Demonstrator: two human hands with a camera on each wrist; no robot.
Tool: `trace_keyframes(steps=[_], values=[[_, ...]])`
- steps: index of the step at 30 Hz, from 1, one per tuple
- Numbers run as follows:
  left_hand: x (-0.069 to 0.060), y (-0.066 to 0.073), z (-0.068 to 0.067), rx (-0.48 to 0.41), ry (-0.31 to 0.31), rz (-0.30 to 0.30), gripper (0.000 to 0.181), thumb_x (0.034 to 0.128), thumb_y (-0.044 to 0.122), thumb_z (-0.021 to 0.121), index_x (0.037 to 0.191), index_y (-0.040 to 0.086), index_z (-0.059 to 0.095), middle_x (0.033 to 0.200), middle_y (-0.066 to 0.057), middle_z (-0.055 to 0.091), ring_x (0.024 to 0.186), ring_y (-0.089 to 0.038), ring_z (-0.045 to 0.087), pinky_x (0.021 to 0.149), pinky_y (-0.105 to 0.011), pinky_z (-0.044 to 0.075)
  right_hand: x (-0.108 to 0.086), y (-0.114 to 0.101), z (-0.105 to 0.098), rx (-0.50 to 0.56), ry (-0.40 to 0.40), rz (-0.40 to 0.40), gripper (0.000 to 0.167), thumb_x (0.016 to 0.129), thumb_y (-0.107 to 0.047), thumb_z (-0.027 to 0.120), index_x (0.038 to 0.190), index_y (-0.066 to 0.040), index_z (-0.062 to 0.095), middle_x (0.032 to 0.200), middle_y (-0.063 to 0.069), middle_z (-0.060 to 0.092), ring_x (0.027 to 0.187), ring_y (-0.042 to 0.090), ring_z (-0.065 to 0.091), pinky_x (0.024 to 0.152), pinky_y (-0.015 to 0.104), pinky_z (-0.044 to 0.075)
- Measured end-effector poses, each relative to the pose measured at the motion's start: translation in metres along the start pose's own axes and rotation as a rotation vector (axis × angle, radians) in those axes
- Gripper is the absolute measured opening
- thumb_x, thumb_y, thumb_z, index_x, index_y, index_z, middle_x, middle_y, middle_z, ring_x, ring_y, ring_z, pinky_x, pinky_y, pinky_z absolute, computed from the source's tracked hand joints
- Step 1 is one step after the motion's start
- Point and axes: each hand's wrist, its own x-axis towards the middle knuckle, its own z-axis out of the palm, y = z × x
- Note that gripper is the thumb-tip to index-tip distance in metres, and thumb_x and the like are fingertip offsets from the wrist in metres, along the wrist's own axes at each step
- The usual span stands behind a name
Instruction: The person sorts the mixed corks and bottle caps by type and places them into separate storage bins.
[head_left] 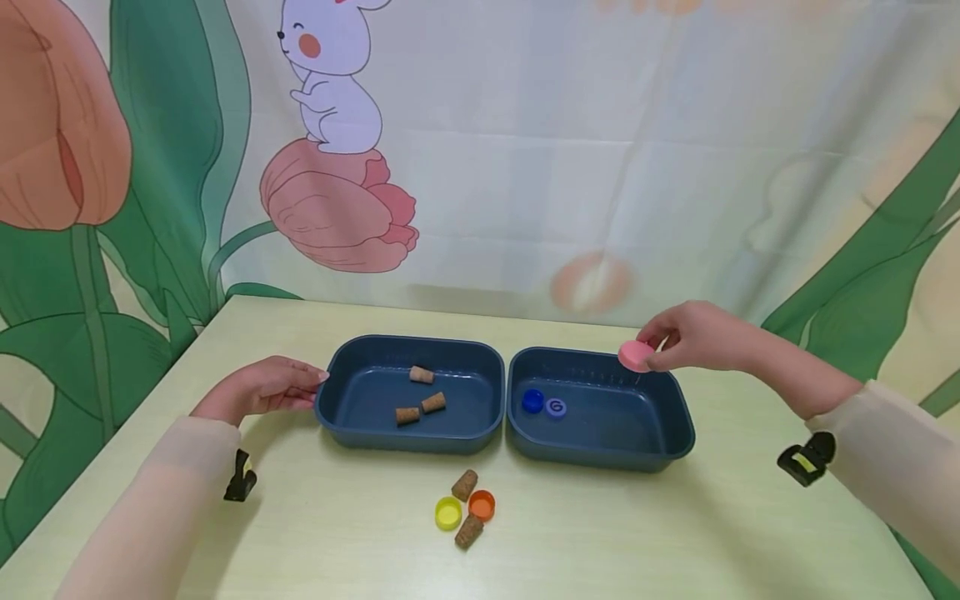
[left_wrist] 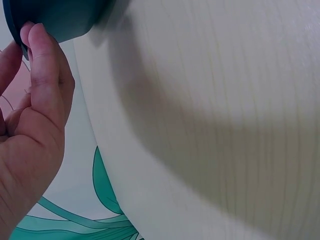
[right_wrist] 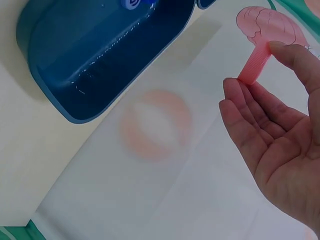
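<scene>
My right hand [head_left: 693, 336] pinches a pink bottle cap [head_left: 634, 356] between thumb and fingertips, above the back right part of the right blue box [head_left: 600, 457]. In the right wrist view the ribbed side of the cap [right_wrist: 256, 64] shows edge-on. A dark blue cap [head_left: 533, 401] and a purple cap [head_left: 556, 407] lie inside that box. My left hand [head_left: 277, 385] holds the left end of the left blue box [head_left: 408, 442] by its rim, thumb and fingers at the edge in the left wrist view. Several corks [head_left: 433, 403] lie in this box.
In front of the boxes, a yellow cap [head_left: 448, 513], an orange cap [head_left: 482, 505] and two corks [head_left: 465, 485] lie close together on the pale table [head_left: 337, 533]. The two boxes stand side by side. A printed curtain [head_left: 510, 183] hangs behind the table.
</scene>
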Motion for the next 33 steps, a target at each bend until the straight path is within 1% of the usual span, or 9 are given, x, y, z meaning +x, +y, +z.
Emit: trace_keyframes(steps=[5,10,15,20,25,30,33], values=[[-0.001,0.002,0.0,0.014,-0.004,-0.002,0.043,0.1076,0.018,0.052,0.137,-0.013,0.052,0.081,0.006,0.073,0.075,-0.004,0.07,0.079,-0.02,0.063,0.013,-0.001,-0.005,-0.024,-0.008,-0.003,0.04,0.089,-0.027,0.076,0.116,0.002,0.073,0.097,0.007,0.077,0.087,0.015,0.066,0.072,0.028,0.054],[0.0,0.003,-0.001,0.017,0.001,0.0,0.046,0.1076,0.019,0.052,0.14,-0.014,0.049,0.082,0.006,0.073,0.075,-0.004,0.07,0.08,-0.021,0.063,0.03,-0.003,-0.008,-0.046,-0.028,-0.015,0.039,0.088,-0.03,0.077,0.114,0.0,0.075,0.098,0.008,0.077,0.088,0.017,0.064,0.072,0.028,0.053],[0.002,0.001,-0.002,0.012,-0.002,0.005,0.044,0.1074,0.02,0.053,0.138,-0.013,0.052,0.082,0.007,0.073,0.076,-0.004,0.07,0.079,-0.02,0.063,0.046,-0.001,-0.005,-0.053,-0.059,-0.031,0.036,0.089,-0.028,0.075,0.113,0.0,0.075,0.097,0.009,0.077,0.087,0.017,0.062,0.073,0.027,0.052],[0.003,-0.002,-0.002,0.014,0.001,0.011,0.039,0.1071,0.019,0.053,0.133,-0.01,0.057,0.081,0.007,0.072,0.075,-0.004,0.07,0.078,-0.02,0.063,0.059,0.001,0.004,-0.05,-0.092,-0.055,0.037,0.088,-0.027,0.075,0.113,0.0,0.075,0.098,0.009,0.077,0.086,0.016,0.064,0.074,0.026,0.052],[0.004,-0.003,-0.003,0.024,0.004,0.009,0.039,0.1072,0.02,0.053,0.133,-0.009,0.058,0.081,0.007,0.072,0.074,-0.004,0.07,0.078,-0.02,0.063,0.072,0.006,0.019,-0.048,-0.119,-0.099,0.035,0.088,-0.025,0.076,0.112,0.001,0.075,0.097,0.009,0.077,0.083,0.014,0.063,0.074,0.026,0.053],[0.005,-0.002,-0.004,0.026,0.004,0.005,0.043,0.1073,0.02,0.053,0.136,-0.012,0.054,0.082,0.006,0.073,0.075,-0.005,0.07,0.077,-0.02,0.063,0.085,0.013,0.033,-0.054,-0.135,-0.097,0.035,0.089,-0.024,0.074,0.113,0.001,0.075,0.099,0.01,0.077,0.084,0.014,0.062,0.076,0.025,0.053],[0.006,-0.004,-0.004,0.018,0.005,0.007,0.042,0.1071,0.02,0.054,0.136,-0.012,0.054,0.082,0.006,0.073,0.075,-0.005,0.07,0.077,-0.02,0.063,0.091,0.017,0.041,-0.054,-0.149,-0.092,0.034,0.089,-0.025,0.074,0.112,0.001,0.075,0.1,0.011,0.077,0.085,0.015,0.063,0.077,0.026,0.054]])
